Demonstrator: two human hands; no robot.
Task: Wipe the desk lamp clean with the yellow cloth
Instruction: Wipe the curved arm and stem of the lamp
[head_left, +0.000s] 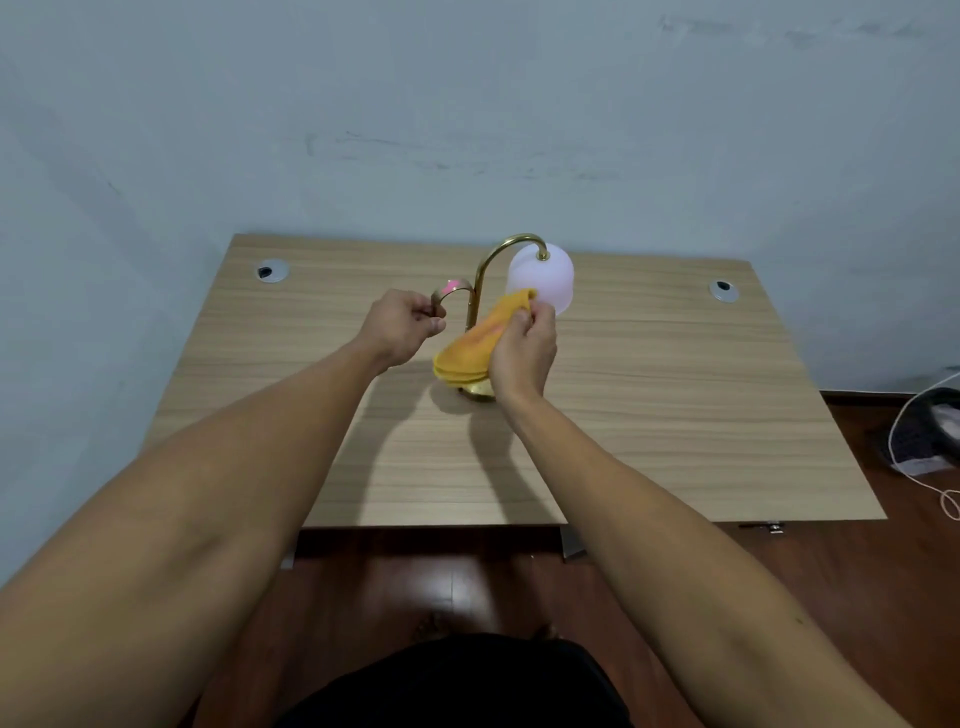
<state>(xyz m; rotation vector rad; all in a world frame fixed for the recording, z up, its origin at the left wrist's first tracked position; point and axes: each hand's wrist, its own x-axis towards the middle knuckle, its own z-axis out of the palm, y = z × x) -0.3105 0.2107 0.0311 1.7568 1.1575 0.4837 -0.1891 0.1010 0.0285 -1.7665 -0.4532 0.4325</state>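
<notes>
A brass desk lamp (488, 265) stands mid-table, its tall curved arm carrying a white frosted shade (545, 278). A shorter brass arm curls to the left with a pink spot on its top. My left hand (402, 325) grips the end of that short arm. My right hand (522, 348) holds the folded yellow cloth (478, 343) and presses its top edge against the lower left of the shade. The cloth hangs down over the lamp's stem and hides most of the brass base (478, 391).
The wooden table (649, 405) stands against a pale blue wall, with a cable grommet (272, 270) at the back left and another (723, 290) at the back right. On the floor at the right lie a dark bundle (930, 426) and a white cord.
</notes>
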